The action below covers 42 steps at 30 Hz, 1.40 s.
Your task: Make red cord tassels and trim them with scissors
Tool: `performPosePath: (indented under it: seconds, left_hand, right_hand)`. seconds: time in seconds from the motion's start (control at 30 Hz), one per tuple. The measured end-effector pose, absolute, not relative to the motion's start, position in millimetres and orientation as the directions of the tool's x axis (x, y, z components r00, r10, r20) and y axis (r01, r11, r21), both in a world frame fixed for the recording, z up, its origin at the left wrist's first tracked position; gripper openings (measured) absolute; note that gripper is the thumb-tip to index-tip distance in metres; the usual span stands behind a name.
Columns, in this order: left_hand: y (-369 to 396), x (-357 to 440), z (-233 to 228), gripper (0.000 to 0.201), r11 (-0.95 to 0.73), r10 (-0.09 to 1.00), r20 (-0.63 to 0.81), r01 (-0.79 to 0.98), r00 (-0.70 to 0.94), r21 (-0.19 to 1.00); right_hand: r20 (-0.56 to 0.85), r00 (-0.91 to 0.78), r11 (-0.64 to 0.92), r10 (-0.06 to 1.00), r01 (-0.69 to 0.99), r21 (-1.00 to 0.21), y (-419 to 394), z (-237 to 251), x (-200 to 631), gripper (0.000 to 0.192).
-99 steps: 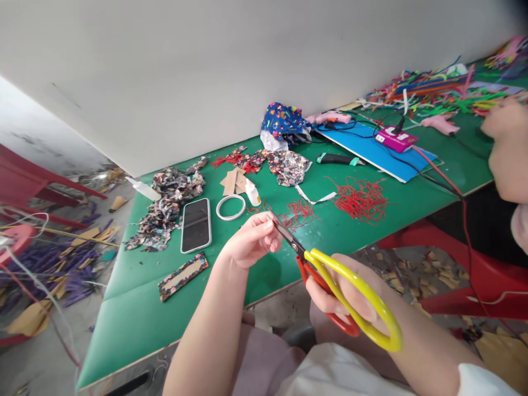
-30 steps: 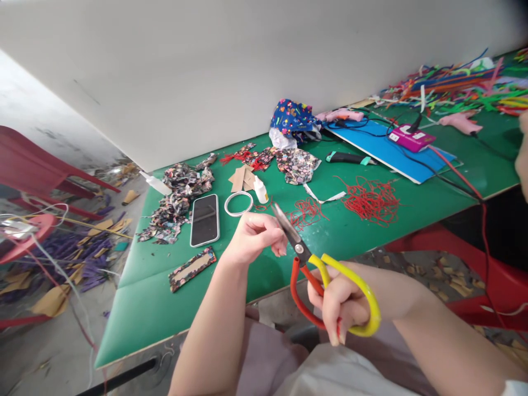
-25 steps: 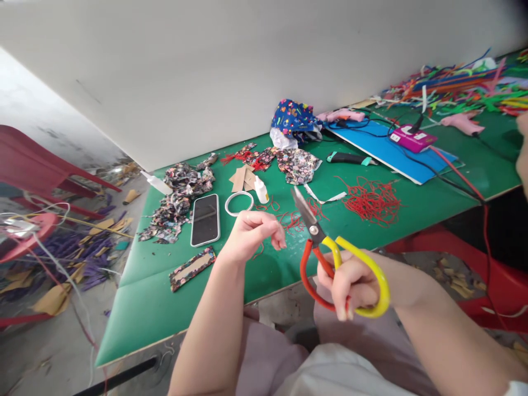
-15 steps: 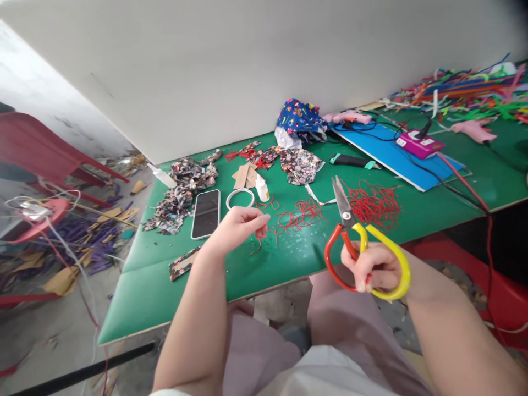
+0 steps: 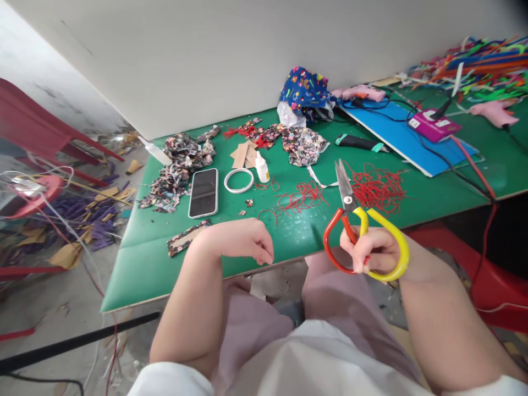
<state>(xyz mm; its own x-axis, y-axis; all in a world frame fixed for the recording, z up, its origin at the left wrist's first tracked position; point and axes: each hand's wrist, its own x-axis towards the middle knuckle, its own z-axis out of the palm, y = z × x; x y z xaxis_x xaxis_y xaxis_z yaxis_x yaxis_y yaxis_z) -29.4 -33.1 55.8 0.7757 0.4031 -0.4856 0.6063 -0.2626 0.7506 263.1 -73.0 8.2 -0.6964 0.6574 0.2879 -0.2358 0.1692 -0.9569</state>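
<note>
My right hand (image 5: pixel 373 250) is threaded through the handles of a pair of scissors (image 5: pixel 345 192), one red and one yellow, with the blades pointing up and slightly parted. A tiny red bit shows at its fingertips. At the table's front edge my left hand (image 5: pixel 251 242) is closed with its fingers curled down; whatever it may hold is hidden. Behind it lie loose red strings (image 5: pixel 303 198) and small fabric scraps (image 5: pixel 249 203). A denser tangle of red string (image 5: pixel 377 187) is beyond the scissors. Left of my left hand is a flower-print fabric strip with a tan backing (image 5: pixel 187 239).
The green table (image 5: pixel 140 275) also bears a phone (image 5: pixel 204 192), a white ring (image 5: pixel 238 180), a glue bottle (image 5: pixel 262 168), crumpled fabric (image 5: pixel 185 154), a utility knife (image 5: pixel 358 143), a blue board (image 5: pixel 396 137), a purple power strip (image 5: pixel 433 125) with cables, and pink glue guns (image 5: pixel 495 113).
My left hand has drawn back toward me and turned its fingers down, uncovering the fabric scraps. The right hand still holds the scissors in much the same pose. The view has tilted slightly.
</note>
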Motion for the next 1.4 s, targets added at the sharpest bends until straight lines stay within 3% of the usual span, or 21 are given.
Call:
performPosePath:
  seconds: [0.1,0.2,0.33,0.4,0.5,0.57,0.67,0.83,1.0,1.13,1.27,1.4]
  left_hand:
    - [-29,-41,55,0.022,-0.185,0.458,-0.4,0.525,0.794,0.831]
    - [-23,-51,50,0.033,-0.006,0.598,-0.381,0.479,0.706,0.878]
    - [-15,-55,41,0.051,0.146,0.803,-0.383,0.473,0.456,0.869]
    - [-12,-55,38,0.057,0.173,0.849,-0.378,0.481,0.37,0.859]
    - [-7,-56,32,0.06,0.168,0.891,-0.363,0.544,0.274,0.822]
    - [-4,-59,28,0.059,0.136,0.908,-0.344,0.611,0.237,0.78]
    - [-1,-63,23,0.055,0.082,0.922,-0.321,0.704,0.215,0.706]
    - [-1,-73,23,0.049,0.038,0.912,-0.341,0.781,0.228,0.624]
    - [-6,-86,29,0.036,-0.035,0.908,-0.345,0.863,0.239,0.505]
    - [-9,-96,35,0.039,0.049,0.954,-0.28,0.867,0.106,0.495]
    - [-12,-98,42,0.038,0.041,0.984,-0.167,0.849,0.056,0.527]
    - [-14,-90,51,0.035,0.006,0.997,-0.062,0.783,0.042,0.622]
  right_hand:
    - [0.263,-0.699,0.159,0.665,-0.211,-0.964,-72,9,260,0.016]
    - [0.169,-0.699,0.137,0.695,-0.102,-0.985,-68,14,258,0.02]
    - [-0.181,-0.672,0.052,0.718,0.311,-0.949,-49,31,255,0.024]
    - [-0.348,-0.601,0.026,0.72,0.525,-0.851,-31,43,253,0.025]
    - [-0.384,-0.504,0.141,0.773,0.728,-0.671,5,60,244,0.022]
    - [-0.384,-0.42,0.226,0.822,0.86,-0.457,32,66,235,0.022]
    - [-0.381,-0.372,0.375,0.846,0.924,-0.07,70,68,218,0.023]
    - [-0.436,-0.333,0.412,0.836,0.906,0.099,105,63,192,0.021]
    - [-0.503,-0.319,0.424,0.803,0.899,0.108,120,61,184,0.02]
    - [-0.454,-0.394,0.412,0.799,0.909,-0.063,130,68,194,0.023]
    - [-0.249,-0.477,0.441,0.843,0.877,-0.19,119,84,197,0.022]
    - [0.187,-0.586,0.615,0.789,0.754,-0.231,88,97,183,0.017]
